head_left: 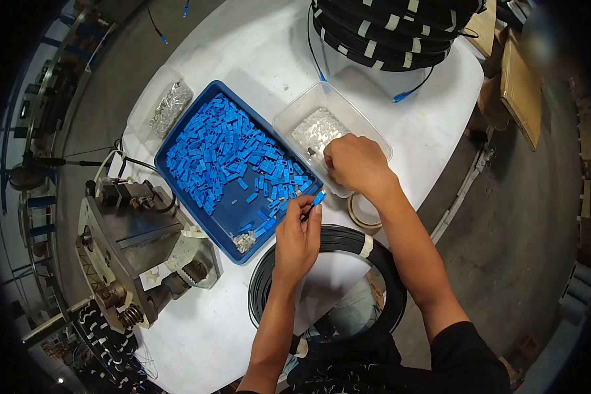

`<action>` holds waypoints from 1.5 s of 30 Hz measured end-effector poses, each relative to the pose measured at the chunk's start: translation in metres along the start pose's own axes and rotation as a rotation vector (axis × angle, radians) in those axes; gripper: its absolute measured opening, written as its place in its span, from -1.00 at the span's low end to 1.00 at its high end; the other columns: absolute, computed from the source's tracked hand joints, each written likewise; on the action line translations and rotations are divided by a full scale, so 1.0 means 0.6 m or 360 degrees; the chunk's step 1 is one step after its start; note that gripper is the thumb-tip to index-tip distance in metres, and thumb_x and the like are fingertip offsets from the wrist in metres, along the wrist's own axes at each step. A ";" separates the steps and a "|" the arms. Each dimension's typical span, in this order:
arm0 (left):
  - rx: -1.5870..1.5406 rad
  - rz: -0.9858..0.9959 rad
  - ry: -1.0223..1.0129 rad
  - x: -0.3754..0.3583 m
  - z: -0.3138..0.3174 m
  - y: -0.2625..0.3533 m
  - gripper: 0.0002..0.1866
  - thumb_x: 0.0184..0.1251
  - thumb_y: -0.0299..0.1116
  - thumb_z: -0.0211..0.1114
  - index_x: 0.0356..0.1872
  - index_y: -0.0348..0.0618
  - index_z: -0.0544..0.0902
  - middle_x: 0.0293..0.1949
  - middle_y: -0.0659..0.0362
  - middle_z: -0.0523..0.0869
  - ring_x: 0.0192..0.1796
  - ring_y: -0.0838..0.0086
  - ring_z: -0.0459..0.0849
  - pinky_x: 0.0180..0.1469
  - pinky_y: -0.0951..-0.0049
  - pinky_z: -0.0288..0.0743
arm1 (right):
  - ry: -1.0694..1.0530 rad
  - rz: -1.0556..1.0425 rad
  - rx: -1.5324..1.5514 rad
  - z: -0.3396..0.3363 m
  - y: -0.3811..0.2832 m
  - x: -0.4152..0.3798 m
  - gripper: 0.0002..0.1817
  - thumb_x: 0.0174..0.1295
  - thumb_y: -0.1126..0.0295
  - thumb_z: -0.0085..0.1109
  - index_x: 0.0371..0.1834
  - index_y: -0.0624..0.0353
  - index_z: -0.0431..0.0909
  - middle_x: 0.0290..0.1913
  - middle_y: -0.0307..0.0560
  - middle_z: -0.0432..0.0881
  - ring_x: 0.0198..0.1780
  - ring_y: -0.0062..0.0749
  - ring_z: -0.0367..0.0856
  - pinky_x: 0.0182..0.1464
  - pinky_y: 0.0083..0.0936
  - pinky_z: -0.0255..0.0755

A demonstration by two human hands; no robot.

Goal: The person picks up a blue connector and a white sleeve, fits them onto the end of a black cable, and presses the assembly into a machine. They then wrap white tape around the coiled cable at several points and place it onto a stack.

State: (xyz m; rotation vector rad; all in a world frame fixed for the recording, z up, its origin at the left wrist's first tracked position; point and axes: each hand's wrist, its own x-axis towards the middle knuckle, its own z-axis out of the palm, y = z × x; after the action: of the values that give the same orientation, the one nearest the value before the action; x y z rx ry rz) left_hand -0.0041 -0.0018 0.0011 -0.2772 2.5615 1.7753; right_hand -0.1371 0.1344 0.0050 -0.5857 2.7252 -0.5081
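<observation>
Sleeve [465, 354]: black.
Left hand [297, 246]: fingers pinch blue plug [319, 197].
Right hand [358, 161]: in clear box [345, 107], fingers hidden, can't tell.

Left hand [300, 240] gripping blue connector [318, 197], right hand [358, 161] in clear bin [375, 133]

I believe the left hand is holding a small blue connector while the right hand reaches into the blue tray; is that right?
Not quite: the head view shows the right hand reaching into the clear plastic container, not the blue tray. The left hand is indeed holding a small blue connector.
</observation>
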 end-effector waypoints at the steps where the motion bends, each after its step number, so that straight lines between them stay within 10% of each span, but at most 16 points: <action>1: -0.0011 -0.0011 0.0004 0.000 0.000 0.000 -0.78 0.51 -0.40 0.15 -0.05 -0.40 0.50 -0.32 -0.06 0.69 -0.28 0.42 0.64 -0.19 0.43 0.52 | 0.0024 0.0019 0.0005 0.000 0.000 -0.001 -0.93 -0.07 0.45 0.31 -0.48 0.13 0.69 -0.41 0.07 0.71 -0.33 0.02 0.70 -0.26 -0.20 0.56; 9: -0.0036 0.0028 0.0022 -0.006 -0.003 -0.004 -0.79 0.50 -0.41 0.14 -0.05 -0.40 0.49 -0.30 -0.02 0.68 -0.27 0.48 0.60 -0.19 0.46 0.52 | 0.0323 -0.0108 0.0413 -0.042 -0.017 -0.043 -0.91 0.02 0.50 0.21 -0.42 0.24 0.67 -0.31 0.17 0.70 -0.29 0.09 0.72 -0.21 -0.15 0.57; 15: -0.0326 0.0064 0.0125 -0.015 -0.003 -0.029 -0.83 0.48 -0.43 0.17 -0.07 -0.33 0.51 -0.33 0.16 0.61 -0.31 0.65 0.51 -0.28 0.63 0.45 | 0.0351 0.0041 0.2042 -0.012 -0.054 -0.108 -0.83 0.23 0.46 0.33 -0.18 0.32 0.65 -0.43 -0.28 0.63 -0.50 -0.81 0.44 -0.44 -0.76 0.37; 23: -0.0705 0.0349 0.0300 -0.022 0.007 -0.030 -0.87 0.47 -0.49 0.18 -0.08 -0.33 0.52 -0.42 0.27 0.63 -0.42 0.78 0.45 -0.42 0.72 0.28 | 0.0526 -0.0045 0.2791 0.067 -0.095 -0.136 -0.78 0.38 0.50 0.18 0.02 0.38 0.60 -0.10 0.03 0.73 -0.40 -0.63 0.62 -0.42 -0.73 0.46; 45: -0.0479 0.0382 0.0272 -0.025 0.000 -0.047 -0.85 0.51 -0.51 0.14 -0.02 -0.35 0.54 -0.30 0.23 0.66 -0.29 0.73 0.56 -0.26 0.70 0.44 | 0.0414 -0.0040 0.2735 0.082 -0.082 -0.127 -0.77 0.41 0.46 0.14 0.02 0.39 0.61 -0.15 0.01 0.72 -0.38 -0.56 0.67 -0.35 -0.65 0.57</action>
State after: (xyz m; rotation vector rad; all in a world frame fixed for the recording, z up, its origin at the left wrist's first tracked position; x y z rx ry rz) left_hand 0.0152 -0.0091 -0.0234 -0.1319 2.5203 2.3239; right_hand -0.0364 0.1129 -0.0025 -0.0177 1.4280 -2.4724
